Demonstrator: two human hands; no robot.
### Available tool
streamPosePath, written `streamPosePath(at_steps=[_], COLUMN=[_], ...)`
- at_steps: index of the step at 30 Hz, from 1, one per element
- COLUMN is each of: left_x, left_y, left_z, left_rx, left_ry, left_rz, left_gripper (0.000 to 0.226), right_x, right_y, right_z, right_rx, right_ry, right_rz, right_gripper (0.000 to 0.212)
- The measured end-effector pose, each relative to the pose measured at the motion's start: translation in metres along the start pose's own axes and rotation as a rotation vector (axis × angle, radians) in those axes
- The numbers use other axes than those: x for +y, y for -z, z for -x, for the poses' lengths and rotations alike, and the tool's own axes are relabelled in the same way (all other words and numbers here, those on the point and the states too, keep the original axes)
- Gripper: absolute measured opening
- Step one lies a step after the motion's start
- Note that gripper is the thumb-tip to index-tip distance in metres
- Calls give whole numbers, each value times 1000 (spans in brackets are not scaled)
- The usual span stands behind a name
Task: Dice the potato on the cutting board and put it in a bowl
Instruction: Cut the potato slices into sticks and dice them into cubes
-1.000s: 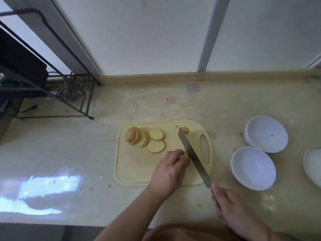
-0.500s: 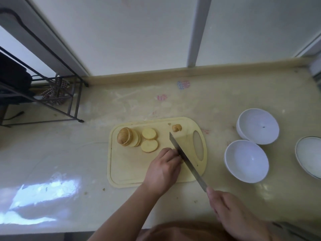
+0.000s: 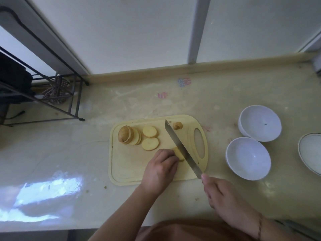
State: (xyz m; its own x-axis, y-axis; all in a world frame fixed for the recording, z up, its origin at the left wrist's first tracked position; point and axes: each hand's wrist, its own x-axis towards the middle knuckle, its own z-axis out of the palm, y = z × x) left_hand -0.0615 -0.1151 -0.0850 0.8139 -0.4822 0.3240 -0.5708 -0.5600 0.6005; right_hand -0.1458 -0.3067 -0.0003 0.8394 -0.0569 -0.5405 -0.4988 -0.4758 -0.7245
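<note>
Glossy cream worktop (image 3: 52,153) carries everything. Left hand (image 3: 160,168) fingers (image 3: 167,154) pin pale potato slices (image 3: 178,153); right hand (image 3: 220,193) grips the steel knife (image 3: 182,148). More rounds (image 3: 150,137) wait on the yellow plastic cutting board (image 3: 126,171). Dicing seems barely begun; the white bowl (image 3: 248,158) is empty.

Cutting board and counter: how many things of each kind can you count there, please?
White bowls: 3
Cutting board: 1
Knife: 1
Flat single potato slices: 2
Stack of leaning potato slices: 1
Small potato end piece: 1
Total: 9
</note>
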Motion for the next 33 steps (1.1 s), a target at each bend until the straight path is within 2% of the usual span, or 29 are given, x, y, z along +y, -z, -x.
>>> streamPosePath(at_steps=[9,17,18,21,23,28,33], left_x=[0,0,0,1,1,0,2], left_y=[-3,-4,-4,-3,-2,5,17], left_z=[-4,-3,-3,-5,-5,-6,-13], left_rx=[1,-6,-4,2,-6,-68,-38], left_ry=[6,21,21,17,25,32,99], left_rz=[12,43,48,58,60,72,101], left_gripper=[5,6,6,7,7,10,14], right_x=[3,12,10,-1,-7,-2,2], right_y=[-1,-7,-7,-8,-12,-10,2], right_z=[11,20,18,5,-4,4,14], right_rx=[-44,61,74,14,6,16,-40], right_ry=[-54,-69,-70,-44,-11,10,-2], right_rz=[42,85,74,106,110,44,-68], right_gripper=[77,106,103,71,58,60,64])
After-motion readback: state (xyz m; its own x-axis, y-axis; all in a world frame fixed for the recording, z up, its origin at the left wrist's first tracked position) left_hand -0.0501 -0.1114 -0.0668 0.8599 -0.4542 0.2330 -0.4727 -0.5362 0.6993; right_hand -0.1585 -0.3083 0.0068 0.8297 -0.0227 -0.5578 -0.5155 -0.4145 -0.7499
